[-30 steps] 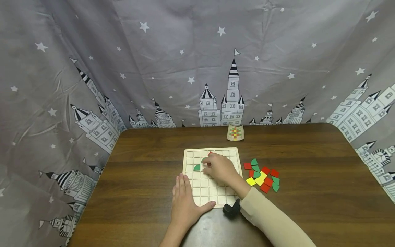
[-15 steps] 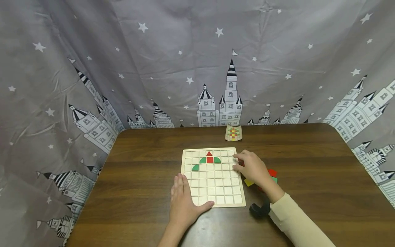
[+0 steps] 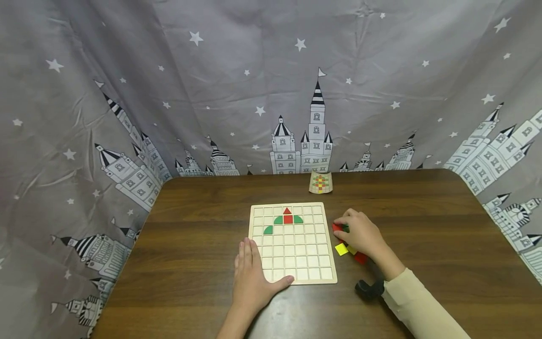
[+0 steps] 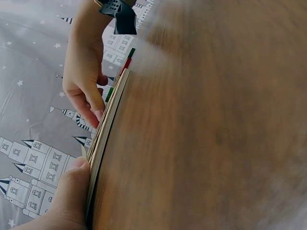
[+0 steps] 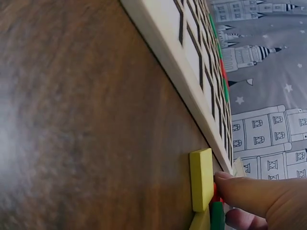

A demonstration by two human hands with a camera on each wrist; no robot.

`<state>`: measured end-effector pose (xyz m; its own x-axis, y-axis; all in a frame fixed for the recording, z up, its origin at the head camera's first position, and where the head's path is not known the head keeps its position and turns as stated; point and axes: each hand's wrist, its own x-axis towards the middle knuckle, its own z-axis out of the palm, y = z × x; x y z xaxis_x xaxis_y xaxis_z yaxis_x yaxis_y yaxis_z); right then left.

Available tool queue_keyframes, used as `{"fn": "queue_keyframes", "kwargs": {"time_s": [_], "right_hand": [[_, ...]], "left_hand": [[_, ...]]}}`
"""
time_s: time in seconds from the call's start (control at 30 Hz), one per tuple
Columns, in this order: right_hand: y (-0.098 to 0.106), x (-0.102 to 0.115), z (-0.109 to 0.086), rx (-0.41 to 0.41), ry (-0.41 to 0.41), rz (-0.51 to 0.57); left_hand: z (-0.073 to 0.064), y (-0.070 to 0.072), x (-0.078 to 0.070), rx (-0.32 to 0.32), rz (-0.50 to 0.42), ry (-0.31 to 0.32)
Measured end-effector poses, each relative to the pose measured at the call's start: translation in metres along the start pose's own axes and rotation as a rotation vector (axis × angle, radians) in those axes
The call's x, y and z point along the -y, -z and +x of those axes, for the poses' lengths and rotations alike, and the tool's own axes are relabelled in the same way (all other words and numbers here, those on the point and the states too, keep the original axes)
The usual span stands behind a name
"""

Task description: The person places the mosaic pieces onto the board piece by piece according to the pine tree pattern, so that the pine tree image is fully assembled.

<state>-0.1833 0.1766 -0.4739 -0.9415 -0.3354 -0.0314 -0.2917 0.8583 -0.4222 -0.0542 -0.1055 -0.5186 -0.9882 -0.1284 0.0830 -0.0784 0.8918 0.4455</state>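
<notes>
A pale wooden grid board [image 3: 295, 263] lies on the table. Set in its upper cells are a red triangle [image 3: 287, 211], a red square [image 3: 288, 219] and several green quarter-circle tiles [image 3: 268, 230]. My left hand [image 3: 251, 282] rests with straight fingers along the board's left edge, its thumb [image 4: 76, 167] on the near rim. To the right of the board, my right hand [image 3: 360, 231] reaches down over the loose tiles, pinching a red square tile [image 3: 337, 227] between thumb and fingers. A yellow tile [image 5: 201, 179] lies beside the thumb in the right wrist view.
More yellow, red [image 3: 361, 258] and green tiles lie partly hidden under the right hand. A small pattern card [image 3: 320, 182] stands at the table's back edge, before a grey castle-print curtain [image 3: 254, 70]. A black wrist-worn device [image 3: 369, 289] hangs by the right sleeve.
My right hand has left the board's top cells, uncovering the red square and a green tile there, and moved right to the loose tiles. The left hand keeps its place.
</notes>
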Motion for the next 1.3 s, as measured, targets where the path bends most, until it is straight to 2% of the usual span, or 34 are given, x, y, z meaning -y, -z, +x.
{"fn": "queue_keyframes", "kwargs": {"time_s": [0.17,0.37,0.57,0.8,0.93,1.13,1.3], "right_hand": [[-0.003,-0.001,0.001,-0.031,0.026,-0.005],[-0.004,-0.002,0.002,-0.054,0.036,0.007],[-0.003,-0.004,0.005,-0.037,0.026,0.025],[0.000,-0.004,0.007,0.011,-0.012,0.101],[0.001,-0.004,0.008,0.024,-0.032,0.137],[0.000,0.001,0.014,0.004,-0.004,0.177],[-0.005,0.013,0.022,-0.002,0.025,0.212]], "left_hand": [[0.000,0.000,0.000,0.014,0.003,0.007],[0.000,0.001,0.000,-0.010,0.002,-0.008],[-0.001,0.003,-0.001,0.013,0.003,0.004],[-0.002,0.003,-0.002,-0.016,0.001,-0.008],[-0.002,0.003,-0.002,-0.001,0.004,-0.002],[-0.002,0.002,-0.001,0.005,0.017,-0.002],[-0.001,0.002,-0.001,0.010,0.023,-0.003]]}}
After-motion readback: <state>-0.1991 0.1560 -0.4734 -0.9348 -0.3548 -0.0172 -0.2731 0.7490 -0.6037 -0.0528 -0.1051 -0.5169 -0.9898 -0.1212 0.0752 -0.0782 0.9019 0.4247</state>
